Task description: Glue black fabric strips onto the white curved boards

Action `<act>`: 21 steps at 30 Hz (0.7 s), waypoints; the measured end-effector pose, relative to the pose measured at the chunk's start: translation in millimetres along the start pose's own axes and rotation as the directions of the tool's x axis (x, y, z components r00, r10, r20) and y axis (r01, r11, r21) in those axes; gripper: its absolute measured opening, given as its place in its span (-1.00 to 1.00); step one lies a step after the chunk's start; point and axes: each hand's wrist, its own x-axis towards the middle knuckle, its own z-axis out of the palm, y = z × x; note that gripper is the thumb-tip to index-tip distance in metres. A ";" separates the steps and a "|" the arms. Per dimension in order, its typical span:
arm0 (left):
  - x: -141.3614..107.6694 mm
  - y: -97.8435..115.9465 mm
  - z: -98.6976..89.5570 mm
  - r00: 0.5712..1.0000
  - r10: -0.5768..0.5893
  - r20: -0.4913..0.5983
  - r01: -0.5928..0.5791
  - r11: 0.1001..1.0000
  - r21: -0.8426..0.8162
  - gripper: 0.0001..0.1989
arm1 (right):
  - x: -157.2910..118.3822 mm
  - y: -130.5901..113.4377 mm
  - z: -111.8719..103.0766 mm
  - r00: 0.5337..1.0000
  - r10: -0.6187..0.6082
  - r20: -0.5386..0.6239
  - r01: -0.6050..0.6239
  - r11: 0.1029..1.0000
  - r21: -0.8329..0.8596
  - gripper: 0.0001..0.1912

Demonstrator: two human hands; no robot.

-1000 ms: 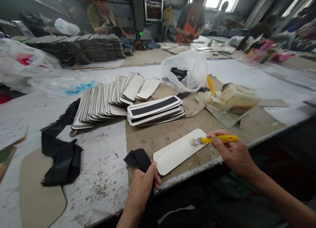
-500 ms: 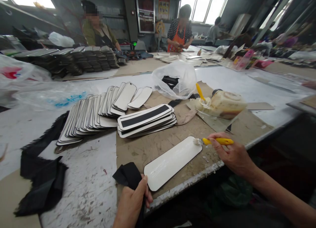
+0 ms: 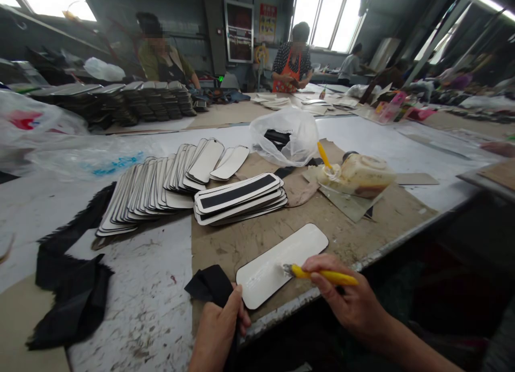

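A long white panel [image 3: 265, 278] with rounded corners and a dark edge lies slanted on brown board near the table's front edge. Its surface looks wet and glossy. My right hand [image 3: 346, 297] grips a yellow-handled brush [image 3: 328, 275], whose bristles touch the panel's middle. At the panel's lower left end, my left hand [image 3: 221, 323] is closed round a black fabric strip [image 3: 211, 285], with the thumb at the panel's edge. Behind the panel sits a pile of white panels [image 3: 241, 200], the top one bearing a black strip along its middle.
Many more white panels [image 3: 148, 197] fan out at left. A glue-stained container [image 3: 368, 173] lies behind my right hand, with another yellow handle [image 3: 323, 154] beside it. A plastic bag [image 3: 300, 138] holds black pieces. Black fabric [image 3: 76, 291] lies left. Co-workers stand across the table.
My right hand has drawn the brush from the panel's far right end down and left to its middle. My left hand stays in place with the black fabric strip.
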 end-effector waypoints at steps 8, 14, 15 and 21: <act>1.4 -5.2 -0.1 0.999 0.014 0.030 -0.013 0.998 -0.057 -0.56 | 9.4 30.3 -11.9 0.995 0.057 -0.081 -0.070 0.983 -0.169 -0.87; 3.7 -7.7 -1.9 0.998 0.017 0.061 -0.014 0.999 -0.052 -0.52 | -7.6 -30.8 39.9 0.991 0.123 0.050 -0.132 0.952 0.277 -0.85; 3.3 -6.6 -2.2 0.998 0.005 0.068 0.000 0.997 -0.075 -0.53 | -7.8 -37.3 42.8 0.981 0.184 0.056 -0.192 0.918 0.347 -0.85; 2.6 -4.7 -1.9 0.993 -0.039 0.111 0.057 0.984 -0.166 -0.57 | -0.1 -23.4 33.8 0.873 0.486 0.043 -0.431 0.727 0.534 -0.79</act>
